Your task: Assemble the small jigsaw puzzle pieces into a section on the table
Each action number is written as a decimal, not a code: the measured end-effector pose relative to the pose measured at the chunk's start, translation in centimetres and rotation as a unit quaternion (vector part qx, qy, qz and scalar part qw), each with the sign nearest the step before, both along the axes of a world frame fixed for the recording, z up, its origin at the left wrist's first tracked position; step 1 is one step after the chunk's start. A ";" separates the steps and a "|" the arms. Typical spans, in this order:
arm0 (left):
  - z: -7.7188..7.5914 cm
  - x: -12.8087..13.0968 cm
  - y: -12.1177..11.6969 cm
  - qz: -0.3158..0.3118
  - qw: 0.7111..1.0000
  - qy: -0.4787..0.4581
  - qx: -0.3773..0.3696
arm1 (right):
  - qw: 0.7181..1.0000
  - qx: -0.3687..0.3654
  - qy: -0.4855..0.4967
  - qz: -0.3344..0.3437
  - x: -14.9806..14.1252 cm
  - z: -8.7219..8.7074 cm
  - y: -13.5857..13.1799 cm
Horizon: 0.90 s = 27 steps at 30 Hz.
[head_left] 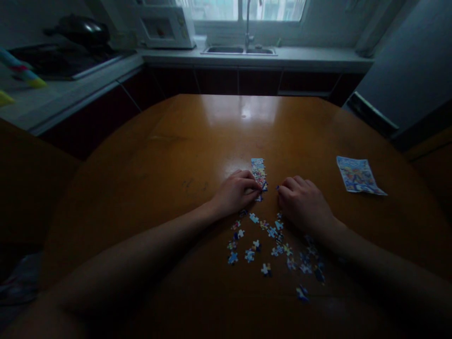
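A wooden table (169, 160) lies beneath the left hand (238, 192), its fingertips pinched narrowly at the joined jigsaw strip's (258, 168) near end, and the right hand (303, 202), pinching 1 blue jigsaw piece (278, 187). Scattered jigsaw pieces (271, 231) lie nearer the person.

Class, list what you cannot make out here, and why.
All in the head view:
- Blue piece, shape: hidden by right hand
- Joined strip, lower left: covered by left hand
- Printed sheet, fine details: too small
- Dark pan, details: blurred, dim
- Yellow object: cut by left edge
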State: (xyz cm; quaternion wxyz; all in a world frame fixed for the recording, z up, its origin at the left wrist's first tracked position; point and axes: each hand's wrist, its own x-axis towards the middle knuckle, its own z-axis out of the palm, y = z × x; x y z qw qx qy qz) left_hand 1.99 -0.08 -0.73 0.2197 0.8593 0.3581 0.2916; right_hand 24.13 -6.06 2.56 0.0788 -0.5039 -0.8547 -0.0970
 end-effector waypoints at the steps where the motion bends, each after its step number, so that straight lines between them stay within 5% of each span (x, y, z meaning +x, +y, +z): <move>1: 0.0 0.0 0.0 -0.001 1.000 -0.003 0.002 | 1.000 -0.007 0.026 0.011 -0.5 0.0 -0.4; 5: -0.2 0.1 0.1 -0.001 1.000 -0.012 0.009 | 0.967 -0.088 0.167 0.171 -3.3 -0.5 -2.2; 8: -0.3 0.2 0.2 0.001 1.000 -0.018 0.014 | 0.946 -0.127 0.192 0.229 -5.2 -1.5 -3.4; 19: -0.4 0.3 0.2 -0.003 1.000 -0.029 0.012 | 0.944 -0.181 0.205 0.187 -6.1 -2.1 -3.6; 27: -0.6 0.1 0.4 -0.003 1.000 -0.020 0.006 | 0.909 -0.197 0.266 0.254 -6.1 -2.4 -3.4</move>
